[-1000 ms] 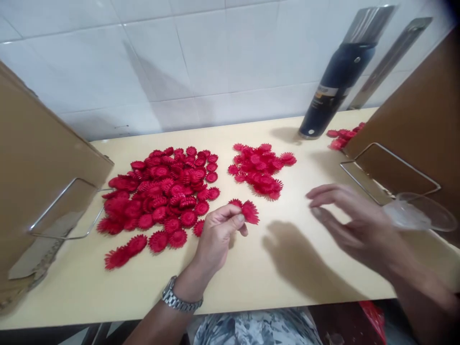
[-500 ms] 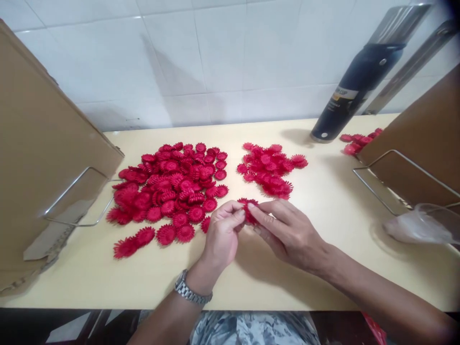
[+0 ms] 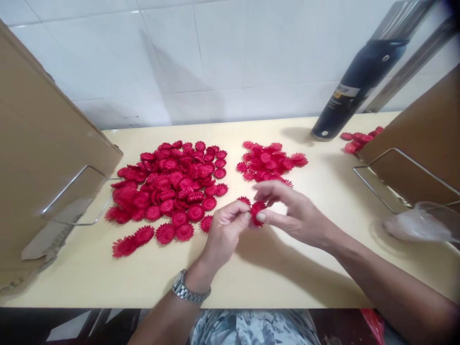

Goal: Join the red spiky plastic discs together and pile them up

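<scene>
Between my two hands, above the front of the table, is a red toothed flower piece (image 3: 258,213). My left hand (image 3: 227,229), with a metal watch on its wrist, pinches its left side between thumb and index finger. My right hand (image 3: 293,215) has its thumb on the right side of the piece, its fingers arched above. Another red edge shows just above my left fingertips. A large heap of red flower pieces (image 3: 172,184) lies to the left, and a smaller, lighter red pile (image 3: 268,160) lies behind my right hand.
Cardboard panels stand at the left (image 3: 46,143) and right (image 3: 424,129), each with a wire frame. A dark blue bottle (image 3: 350,91) stands at the back right, beside some red pieces (image 3: 359,140). A clear plastic bag (image 3: 417,223) lies at the right.
My right hand's fingers have lifted and spread from the piece, its thumb staying close. The red piece between my hands has turned more edge-on and shifted slightly right.
</scene>
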Demonstrator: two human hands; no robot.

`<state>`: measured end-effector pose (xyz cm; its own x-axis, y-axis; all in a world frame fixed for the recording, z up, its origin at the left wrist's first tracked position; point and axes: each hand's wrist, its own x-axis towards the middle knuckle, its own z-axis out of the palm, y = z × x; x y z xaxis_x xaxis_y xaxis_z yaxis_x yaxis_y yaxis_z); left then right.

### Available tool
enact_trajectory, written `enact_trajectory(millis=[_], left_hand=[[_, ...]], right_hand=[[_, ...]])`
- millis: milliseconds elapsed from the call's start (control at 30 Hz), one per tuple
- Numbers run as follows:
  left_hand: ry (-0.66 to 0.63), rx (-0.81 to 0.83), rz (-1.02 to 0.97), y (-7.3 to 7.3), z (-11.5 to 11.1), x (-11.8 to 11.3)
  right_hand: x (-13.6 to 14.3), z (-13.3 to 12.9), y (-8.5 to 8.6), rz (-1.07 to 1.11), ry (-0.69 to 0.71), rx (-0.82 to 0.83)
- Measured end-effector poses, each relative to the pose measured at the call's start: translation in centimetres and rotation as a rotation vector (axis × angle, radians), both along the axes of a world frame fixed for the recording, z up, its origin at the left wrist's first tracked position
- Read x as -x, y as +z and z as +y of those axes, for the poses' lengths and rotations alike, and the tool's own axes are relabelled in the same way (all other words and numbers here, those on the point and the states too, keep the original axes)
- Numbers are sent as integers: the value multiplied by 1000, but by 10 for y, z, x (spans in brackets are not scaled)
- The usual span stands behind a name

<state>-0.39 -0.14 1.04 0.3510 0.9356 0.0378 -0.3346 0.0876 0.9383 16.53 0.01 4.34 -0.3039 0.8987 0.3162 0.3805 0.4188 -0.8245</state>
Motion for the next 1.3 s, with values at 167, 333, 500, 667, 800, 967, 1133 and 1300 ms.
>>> enact_trajectory(millis=[167, 333, 500, 667, 800, 967, 1133, 1300], left_hand=[[89, -21, 132, -2, 1, 1], [65, 12, 150, -5, 1, -1], [12, 38, 86, -8, 0, -3], [-8, 61, 26, -9, -1, -5], [37, 61, 14, -9, 0, -6], [88, 79, -19, -8, 1, -7], [63, 140, -61, -5, 0, -7], [-15, 282, -165, -3, 3, -9]], right_hand=[[9, 4, -7, 153, 29, 264], [5, 1, -11, -12, -132, 149], [7, 3, -10, 8, -122, 145], [12, 4, -16, 163, -57, 185], [15, 1, -18, 228, 23, 183], [15, -1, -19, 198, 98, 166], [15, 3, -21, 21, -68, 83], [18, 5, -23, -43, -50, 27]])
